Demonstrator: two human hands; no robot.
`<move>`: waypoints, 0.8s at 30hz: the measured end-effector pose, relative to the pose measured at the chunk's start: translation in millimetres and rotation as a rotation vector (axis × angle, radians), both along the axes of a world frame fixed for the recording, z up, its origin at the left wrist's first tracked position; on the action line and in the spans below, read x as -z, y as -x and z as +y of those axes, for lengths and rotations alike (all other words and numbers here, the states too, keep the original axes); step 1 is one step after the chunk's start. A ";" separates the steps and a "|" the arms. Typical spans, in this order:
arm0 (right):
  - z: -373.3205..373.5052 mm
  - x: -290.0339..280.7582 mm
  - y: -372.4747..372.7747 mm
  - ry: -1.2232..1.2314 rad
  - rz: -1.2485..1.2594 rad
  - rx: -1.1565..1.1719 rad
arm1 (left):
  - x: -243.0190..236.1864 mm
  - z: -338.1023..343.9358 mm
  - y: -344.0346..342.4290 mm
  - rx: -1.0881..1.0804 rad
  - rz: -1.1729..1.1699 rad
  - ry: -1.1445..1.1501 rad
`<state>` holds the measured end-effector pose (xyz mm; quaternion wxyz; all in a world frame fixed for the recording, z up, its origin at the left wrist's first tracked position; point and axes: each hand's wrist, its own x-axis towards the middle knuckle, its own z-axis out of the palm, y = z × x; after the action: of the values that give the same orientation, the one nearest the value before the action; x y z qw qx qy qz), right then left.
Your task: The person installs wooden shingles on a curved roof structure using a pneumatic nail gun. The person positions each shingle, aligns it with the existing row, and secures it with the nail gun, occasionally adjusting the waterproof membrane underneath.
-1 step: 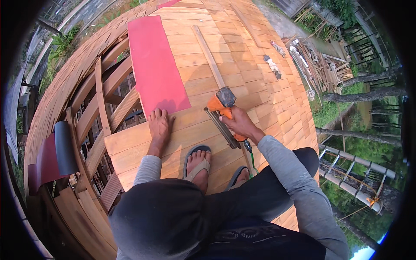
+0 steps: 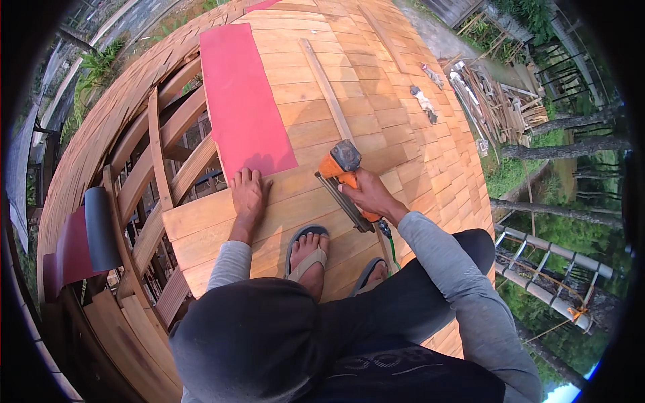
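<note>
My left hand (image 2: 248,201) lies flat, fingers a little apart, on a wooden shingle, with its fingertips at the lower edge of a red sheet (image 2: 245,94). My right hand (image 2: 373,195) is closed round the grip of an orange and black nail gun (image 2: 341,164), its long magazine slanting down toward my feet. The gun's head is over the wooden shingles (image 2: 295,185), near the lower end of a long wooden batten (image 2: 326,87); I cannot tell whether it touches them. A green air hose (image 2: 393,252) runs from the grip.
Left of the red sheet, open roof framing (image 2: 158,154) leaves gaps. A dark red roll of sheet (image 2: 84,235) hangs over the framing. Pale rags (image 2: 423,102) lie on the shingles at the right. Beyond the roof edge are a ladder (image 2: 551,265) and piled timber (image 2: 494,104).
The nail gun and my right hand have shifted very slightly left and down. My left hand stays in place.
</note>
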<state>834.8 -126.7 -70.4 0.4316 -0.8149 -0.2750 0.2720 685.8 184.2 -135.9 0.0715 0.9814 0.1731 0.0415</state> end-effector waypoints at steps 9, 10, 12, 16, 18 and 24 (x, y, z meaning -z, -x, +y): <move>12.3 33.0 23.3 0.087 -0.034 -0.145 | -3.6 -2.1 1.9 -0.002 -0.014 -0.001; 12.4 32.8 21.9 0.102 -0.001 -0.148 | -3.5 -2.2 1.8 -0.001 -0.025 0.003; 13.0 32.8 16.4 0.095 0.019 -0.140 | -2.7 -2.2 1.4 -0.002 -0.057 0.004; 17.9 34.5 13.4 0.052 0.019 -0.107 | 0.1 -1.5 2.8 0.008 -0.095 0.000; 23.9 35.7 13.1 0.050 0.004 -0.097 | 1.0 -1.1 3.5 0.010 -0.106 -0.001; 39.6 33.8 5.4 0.139 -0.044 -0.076 | -1.5 -3.1 2.5 0.015 -0.093 0.039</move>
<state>829.4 -87.1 -104.2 0.3572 -0.8377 -0.2955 0.2888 683.2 181.1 -134.5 0.0991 0.9781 0.1630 0.0831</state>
